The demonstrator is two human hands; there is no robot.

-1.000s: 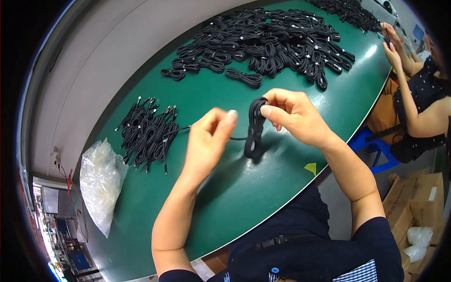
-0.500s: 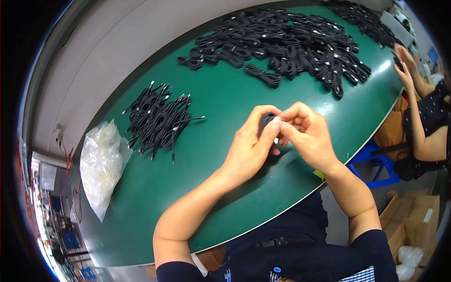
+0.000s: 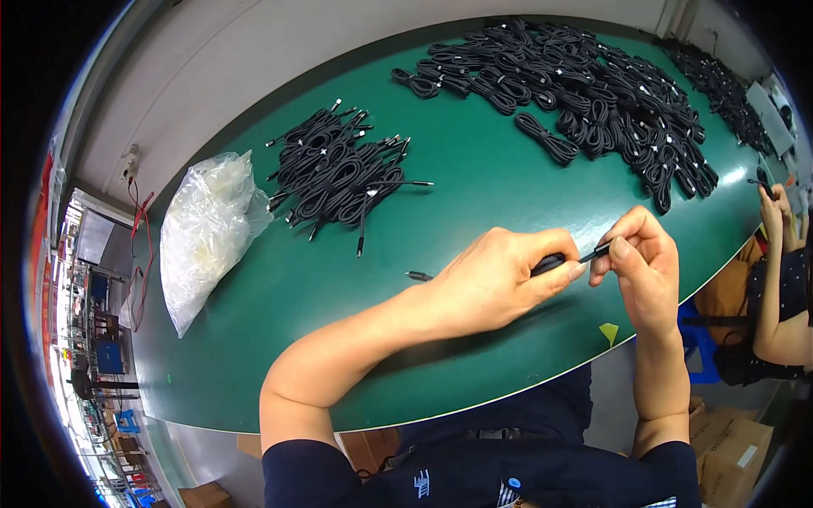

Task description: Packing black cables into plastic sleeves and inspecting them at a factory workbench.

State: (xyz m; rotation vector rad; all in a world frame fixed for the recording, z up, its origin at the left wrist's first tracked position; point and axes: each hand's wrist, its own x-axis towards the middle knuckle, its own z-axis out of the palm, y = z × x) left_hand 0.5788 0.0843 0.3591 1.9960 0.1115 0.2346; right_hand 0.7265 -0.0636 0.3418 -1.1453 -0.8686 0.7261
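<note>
Over the green table (image 3: 474,212), my left hand (image 3: 500,286) is closed round a coiled black cable (image 3: 548,264), most of which its fingers hide. One plug end (image 3: 418,276) of that cable pokes out on the far side of the left wrist. My right hand (image 3: 648,267) pinches the other end, a black plug (image 3: 602,249), just right of the left fingertips. A short stretch of cord spans the small gap between the hands.
A large heap of bundled black cables (image 3: 584,80) covers the far right, with one bundle (image 3: 546,138) apart. A smaller cable pile (image 3: 339,169) lies left, beside a clear plastic bag (image 3: 207,237). A co-worker's hands (image 3: 775,207) hold something dark at the right edge.
The view has shifted, so the piles sit further right. My right fingers have drawn away from the left hand with the plug, and the other plug end now shows past my left wrist.
</note>
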